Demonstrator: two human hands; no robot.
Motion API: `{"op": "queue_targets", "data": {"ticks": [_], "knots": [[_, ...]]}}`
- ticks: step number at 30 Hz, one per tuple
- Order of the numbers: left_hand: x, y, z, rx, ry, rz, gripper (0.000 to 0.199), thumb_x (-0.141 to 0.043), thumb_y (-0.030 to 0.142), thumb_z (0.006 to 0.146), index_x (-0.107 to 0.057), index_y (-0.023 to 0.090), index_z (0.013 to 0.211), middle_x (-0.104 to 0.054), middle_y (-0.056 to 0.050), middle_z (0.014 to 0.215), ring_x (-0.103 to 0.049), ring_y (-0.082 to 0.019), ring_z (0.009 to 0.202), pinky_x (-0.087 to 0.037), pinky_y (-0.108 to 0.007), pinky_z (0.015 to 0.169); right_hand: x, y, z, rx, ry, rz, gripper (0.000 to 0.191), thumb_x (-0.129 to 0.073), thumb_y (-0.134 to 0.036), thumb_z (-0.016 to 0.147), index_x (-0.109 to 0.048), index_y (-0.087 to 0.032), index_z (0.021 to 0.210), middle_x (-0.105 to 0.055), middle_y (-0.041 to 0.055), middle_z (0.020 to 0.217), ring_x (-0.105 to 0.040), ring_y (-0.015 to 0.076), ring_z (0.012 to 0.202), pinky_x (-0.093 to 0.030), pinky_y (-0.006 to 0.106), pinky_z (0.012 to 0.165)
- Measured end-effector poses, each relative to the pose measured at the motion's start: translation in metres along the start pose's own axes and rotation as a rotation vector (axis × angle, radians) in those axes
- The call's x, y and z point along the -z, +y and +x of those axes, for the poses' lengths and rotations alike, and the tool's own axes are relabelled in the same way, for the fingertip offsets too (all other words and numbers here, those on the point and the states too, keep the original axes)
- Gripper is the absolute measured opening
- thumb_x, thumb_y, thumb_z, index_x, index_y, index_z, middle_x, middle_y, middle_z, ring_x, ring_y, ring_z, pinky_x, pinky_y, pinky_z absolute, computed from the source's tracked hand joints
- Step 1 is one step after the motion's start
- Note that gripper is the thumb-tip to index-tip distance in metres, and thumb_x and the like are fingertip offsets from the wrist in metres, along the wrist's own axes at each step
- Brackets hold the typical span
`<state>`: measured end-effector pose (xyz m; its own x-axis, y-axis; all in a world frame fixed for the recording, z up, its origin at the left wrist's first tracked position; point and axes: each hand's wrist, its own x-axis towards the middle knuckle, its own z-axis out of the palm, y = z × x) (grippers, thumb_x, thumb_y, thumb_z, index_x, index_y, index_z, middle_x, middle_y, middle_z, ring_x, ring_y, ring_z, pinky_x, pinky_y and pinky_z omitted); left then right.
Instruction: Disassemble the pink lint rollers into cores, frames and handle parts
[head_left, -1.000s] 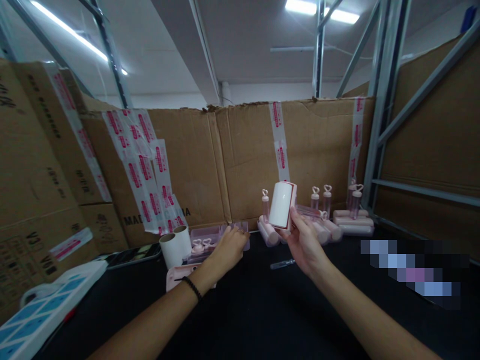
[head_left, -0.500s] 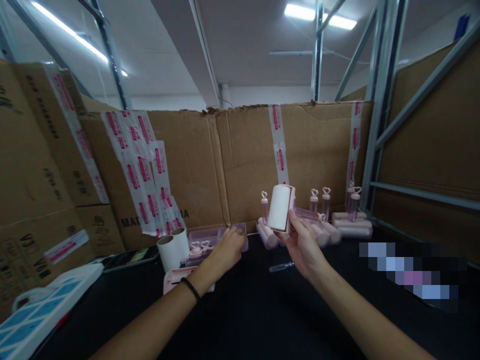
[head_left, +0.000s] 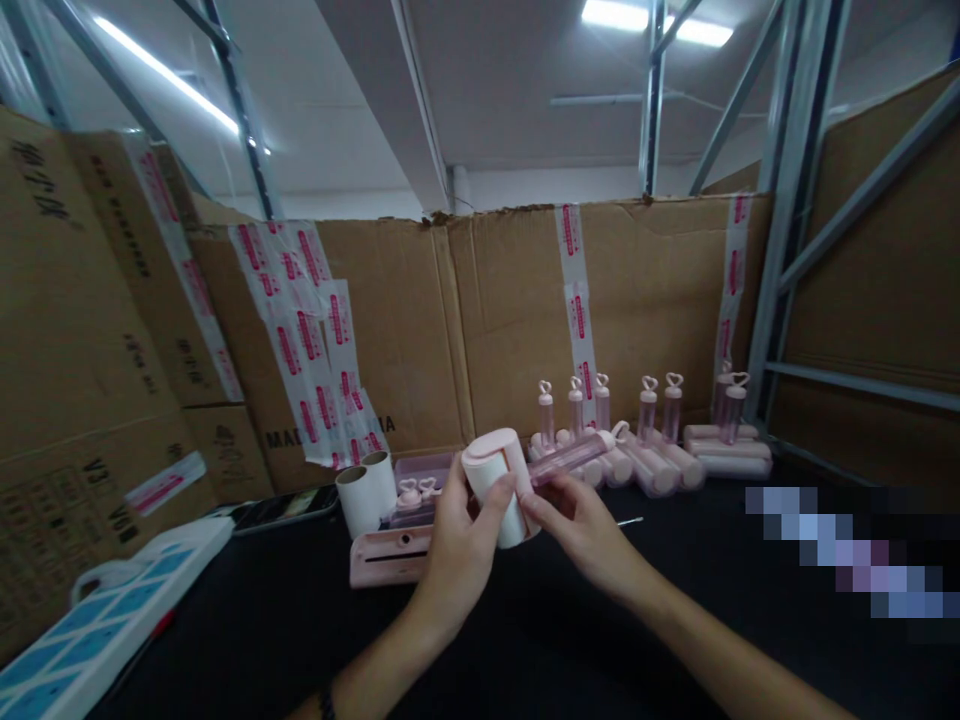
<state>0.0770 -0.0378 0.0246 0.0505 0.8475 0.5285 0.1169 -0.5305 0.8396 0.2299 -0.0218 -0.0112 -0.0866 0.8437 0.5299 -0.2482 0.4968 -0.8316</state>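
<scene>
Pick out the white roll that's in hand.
The white roll in the pink case, gripped by the left hand; the other two rolls stand upright on the table.

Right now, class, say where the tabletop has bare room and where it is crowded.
Bare patches of tabletop: between the blue-celled case and the pink slotted part, and between the left forearm and right forearm. Crowded: back right, with pink containers and capped tubes; back left, with white rolls and a dark device. The pixelated area at right cannot be judged.

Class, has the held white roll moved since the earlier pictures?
Yes: left and down in view. The white roll was below the middle tape strip; now it is lower and clearly left.
</scene>
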Motion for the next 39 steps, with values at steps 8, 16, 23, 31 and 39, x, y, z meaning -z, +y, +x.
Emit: {"op": "queue_targets", "data": {"ticks": [8, 16, 23, 31, 39], "knots": [[0.021, -0.017, -0.030, -0.195, 0.067, 0.131, 0.033, -0.055, 0.036, 0.100, -0.050, 0.020, 0.129, -0.063, -0.008, 0.122, -0.061, -0.024, 0.116, -0.046, -0.035, 0.104, 0.013, -0.010, -0.045, -0.021, -0.322, -0.768, 0.034, -0.058, -0.044, 0.100, -0.069, -0.018, 0.081, -0.069, 0.0028, 0.077, -0.062, 0.0172, 0.071, -0.045, 0.028, 0.065], [0.022, -0.023, -0.045, -0.452, -0.034, 0.478, 0.044, -0.061, 0.027, 0.097, -0.045, 0.023, 0.138, -0.067, -0.010, 0.125, -0.067, -0.025, 0.113, -0.053, -0.038, 0.098, 0.012, -0.050, -0.066, 0.648, -0.230, -0.776, 0.012, -0.053, -0.015, 0.098, -0.062, -0.018, 0.092, -0.066, 0.0043, 0.080, -0.062, 0.0154, 0.070, -0.045, 0.028, 0.062], [0.028, -0.017, -0.045, -0.797, -0.027, 0.621, 0.047, -0.062, 0.026, 0.097, -0.047, 0.016, 0.141, -0.071, -0.012, 0.113, -0.069, -0.025, 0.103, -0.057, -0.036, 0.091, 0.001, -0.058, -0.013, 0.685, -0.328, -0.686, 0.035, -0.064, -0.030, 0.093, -0.060, -0.019, 0.126, -0.068, 0.0123, 0.119, -0.063, 0.0268, 0.114, -0.052, 0.043, 0.099], [0.036, -0.020, -0.041, -0.884, -0.007, 0.737, 0.047, -0.064, 0.023, 0.096, -0.049, 0.011, 0.139, -0.073, -0.012, 0.115, -0.071, -0.025, 0.102, -0.056, -0.039, 0.091, 0.018, -0.019, -0.021, 0.743, -0.312, -0.723, 0.038, -0.058, -0.034, 0.099, -0.055, -0.019, 0.134, -0.070, 0.0139, 0.115, -0.068, 0.0270, 0.106, -0.058, 0.040, 0.090], [0.038, -0.008, -0.035, -0.982, 0.026, 0.809, 0.045, -0.070, 0.019, 0.092, -0.056, 0.007, 0.133, -0.074, -0.011, 0.106, -0.069, -0.024, 0.094, -0.054, -0.038, 0.088, 0.022, -0.025, -0.028, 0.718, -0.256, -0.754, 0.038, -0.057, -0.026, 0.098, -0.053, -0.020, 0.135, -0.071, 0.0137, 0.117, -0.069, 0.0261, 0.110, -0.059, 0.038, 0.094]]}}
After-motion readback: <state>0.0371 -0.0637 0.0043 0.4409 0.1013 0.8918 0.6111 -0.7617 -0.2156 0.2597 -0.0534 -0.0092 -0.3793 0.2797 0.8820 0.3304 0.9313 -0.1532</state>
